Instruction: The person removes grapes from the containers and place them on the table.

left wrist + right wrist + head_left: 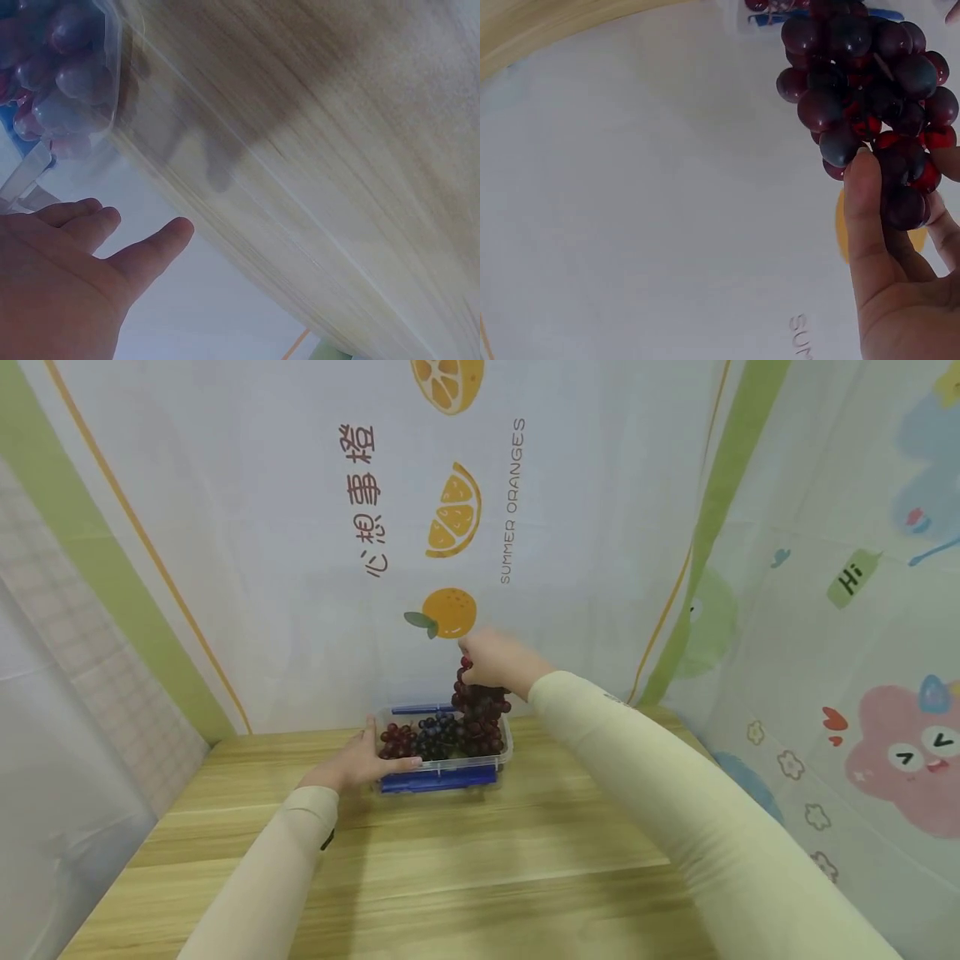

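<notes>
The right hand (498,662) pinches the upper end of a bunch of dark red grapes (480,700), which hangs over the right end of a clear box (507,752) on the wooden table (480,877). The left hand (360,764), thumb spread from its straight fingers, rests against the box's left end and front rim. Black grapes (435,739) lie inside, right of red grapes (397,741).
</notes>
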Demonstrator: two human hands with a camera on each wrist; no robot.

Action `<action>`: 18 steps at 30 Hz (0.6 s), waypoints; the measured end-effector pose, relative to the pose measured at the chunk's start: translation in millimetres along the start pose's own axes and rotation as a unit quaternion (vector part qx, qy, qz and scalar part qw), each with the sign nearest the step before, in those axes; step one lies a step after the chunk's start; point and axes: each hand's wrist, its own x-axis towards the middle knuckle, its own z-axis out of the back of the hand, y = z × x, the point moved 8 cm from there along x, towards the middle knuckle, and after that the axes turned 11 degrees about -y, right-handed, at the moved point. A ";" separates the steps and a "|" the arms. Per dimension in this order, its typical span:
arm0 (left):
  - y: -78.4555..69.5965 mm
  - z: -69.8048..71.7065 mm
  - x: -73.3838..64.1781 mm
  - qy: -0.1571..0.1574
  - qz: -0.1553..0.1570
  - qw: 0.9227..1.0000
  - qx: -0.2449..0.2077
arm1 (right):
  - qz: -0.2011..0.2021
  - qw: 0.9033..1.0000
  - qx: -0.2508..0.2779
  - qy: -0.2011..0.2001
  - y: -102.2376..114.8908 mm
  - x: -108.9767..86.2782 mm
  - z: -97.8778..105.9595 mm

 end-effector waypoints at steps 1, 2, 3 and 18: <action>-0.1 0.2 0.0 -0.001 0.000 1.000 0.000 | -0.005 1.000 0.000 0.001 -3.9 -0.6 1.8; -0.1 0.1 0.2 -0.001 0.000 1.000 0.000 | -0.010 1.000 0.000 0.002 -8.0 -1.4 3.3; -0.1 -0.1 0.3 0.000 0.000 1.000 0.001 | -0.015 1.000 -0.001 0.003 -12.5 -2.2 4.7; 0.7 -0.6 -0.5 -0.001 -0.001 1.000 -0.003 | -0.059 0.998 -0.021 0.019 -81.4 -34.7 1.5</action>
